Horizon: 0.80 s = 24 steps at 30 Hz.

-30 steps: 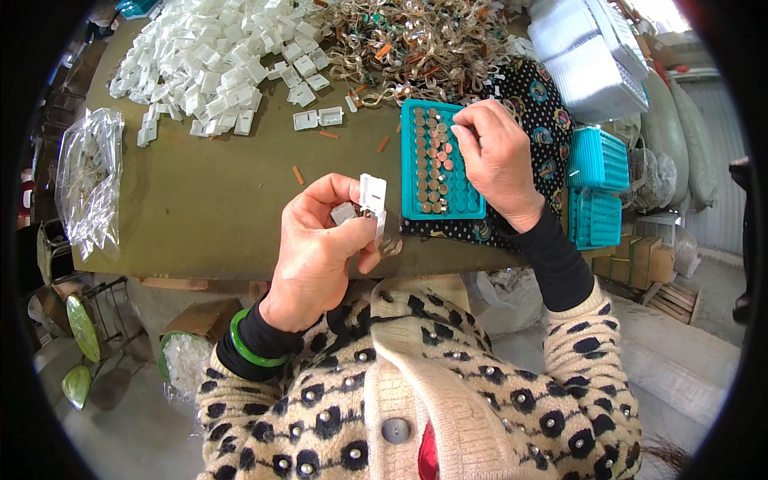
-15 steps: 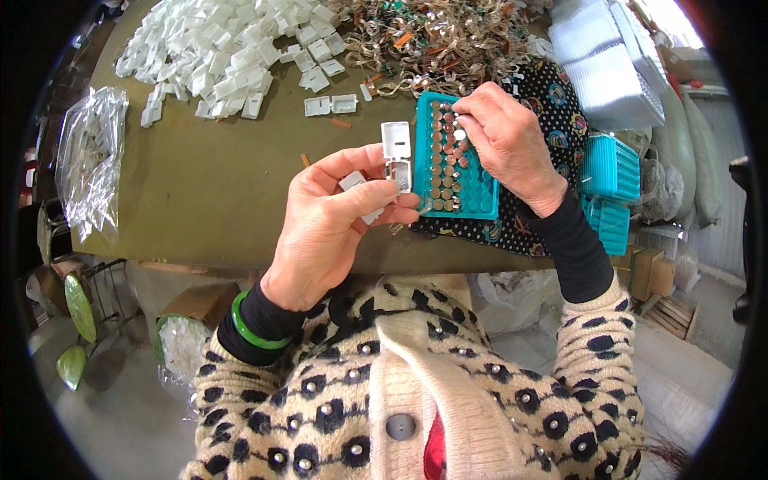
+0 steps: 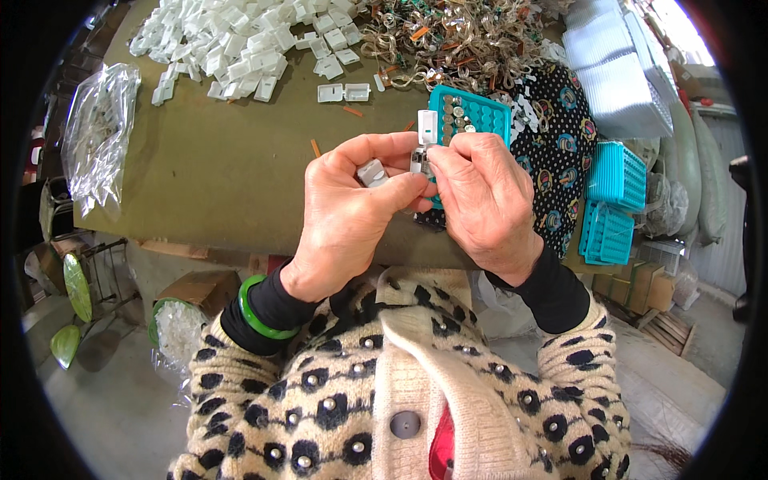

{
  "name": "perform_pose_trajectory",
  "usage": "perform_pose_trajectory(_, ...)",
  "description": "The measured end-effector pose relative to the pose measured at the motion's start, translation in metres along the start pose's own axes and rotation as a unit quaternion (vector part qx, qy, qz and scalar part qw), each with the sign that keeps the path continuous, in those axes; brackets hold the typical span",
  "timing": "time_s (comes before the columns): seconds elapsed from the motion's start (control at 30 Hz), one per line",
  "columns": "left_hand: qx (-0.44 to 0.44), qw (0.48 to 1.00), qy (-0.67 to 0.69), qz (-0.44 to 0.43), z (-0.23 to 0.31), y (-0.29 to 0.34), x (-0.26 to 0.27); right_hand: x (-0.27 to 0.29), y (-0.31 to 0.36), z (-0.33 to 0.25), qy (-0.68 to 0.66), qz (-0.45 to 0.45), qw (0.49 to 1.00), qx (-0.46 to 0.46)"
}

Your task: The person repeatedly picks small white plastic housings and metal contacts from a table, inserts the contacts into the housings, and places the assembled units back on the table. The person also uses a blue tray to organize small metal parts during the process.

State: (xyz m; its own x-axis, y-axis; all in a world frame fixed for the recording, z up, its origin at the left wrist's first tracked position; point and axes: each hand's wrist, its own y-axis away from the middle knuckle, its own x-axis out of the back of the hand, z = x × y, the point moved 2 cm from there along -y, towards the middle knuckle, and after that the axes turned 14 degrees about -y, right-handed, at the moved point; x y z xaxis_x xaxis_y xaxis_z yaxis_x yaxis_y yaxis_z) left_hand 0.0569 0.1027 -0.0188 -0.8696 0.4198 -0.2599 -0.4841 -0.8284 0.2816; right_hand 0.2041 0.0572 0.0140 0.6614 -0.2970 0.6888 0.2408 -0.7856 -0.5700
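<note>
Well, my left hand [image 3: 344, 212] gripped an open white case [image 3: 428, 126] between thumb and fingertips, above the surface [image 3: 200, 180] and in from its front edge, while a second white case [image 3: 372, 173] sat in the curl of the same hand. My right hand [image 3: 490, 206] had thumb and forefinger drawn close together at the open one's nearer half (whether they pinched anything, I could not tell). I judged it best to brace that half from beneath, press gently and squarely, and spare the hinge any twist. Just beyond, the teal tray [image 3: 490, 118] of round metal discs [image 3: 458, 112] lay over a patterned cloth [image 3: 552, 200], partly hidden by my right hand, so a low knuckle risked jogging it. Toward the far edge a heap of white cases [image 3: 240, 52] and a tangle of wires [image 3: 460, 36] crowded the reach; the easier room for moving lay to the left, as far as the clear plastic bag [image 3: 100, 136] by the left edge, with a thin orange strip [image 3: 315, 148] to avoid.
</note>
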Motion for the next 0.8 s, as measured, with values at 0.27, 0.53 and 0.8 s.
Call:
perform_pose_trajectory(0.27,0.013,0.999,0.028,-0.009,0.002,0.005,-0.009,0.01,0.008,-0.003,-0.111,0.066,0.988,-0.088)
perform_pose_trajectory(0.53,0.022,0.998,0.051,-0.013,-0.002,0.01,-0.009,0.006,0.011,-0.001,-0.117,0.033,0.991,-0.063)
perform_pose_trajectory(0.8,0.066,0.995,0.078,-0.019,-0.007,0.005,-0.001,0.024,0.004,0.031,-0.076,0.063,0.991,-0.095)
